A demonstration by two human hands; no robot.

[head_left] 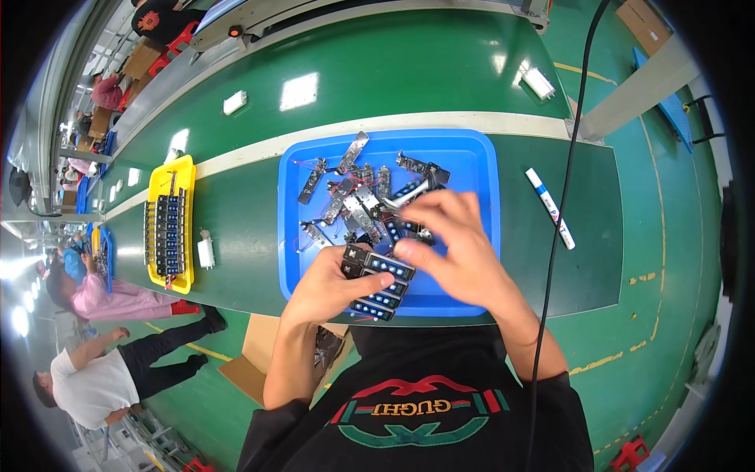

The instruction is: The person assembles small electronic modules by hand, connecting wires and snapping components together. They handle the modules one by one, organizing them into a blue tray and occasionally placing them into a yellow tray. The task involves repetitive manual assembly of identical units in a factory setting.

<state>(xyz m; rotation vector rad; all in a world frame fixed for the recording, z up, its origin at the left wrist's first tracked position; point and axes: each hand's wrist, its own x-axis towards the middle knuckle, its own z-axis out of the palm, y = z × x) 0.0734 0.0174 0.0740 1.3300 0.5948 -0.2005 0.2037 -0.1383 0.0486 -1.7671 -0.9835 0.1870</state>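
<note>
Left grip [326, 287] closed around a stack of dark modules [385, 299], thumb across the top; the modules show rows of bluish-white dots and sit at the near edge of the blue tray [480, 169]. Right grip [465, 259] is over the tray, fingers bent, thumb and forefinger apart near a silvery piece; can't tell if I'm grasping anything there, the fingers cover it. Tray holds a jumble of loose parts [362, 208], dark and silver strips with thin reddish wires, lying at all angles. Tray is on the green surface [244, 197]. To its right, a white marker with a blue band [550, 208] lies slanted. To its left, a small white block [206, 250], then a yellow tray [189, 173] with similar modules [168, 236] lined up in a column. Black cable [580, 118] hangs down on the right, crossing in front of my right forearm.
</note>
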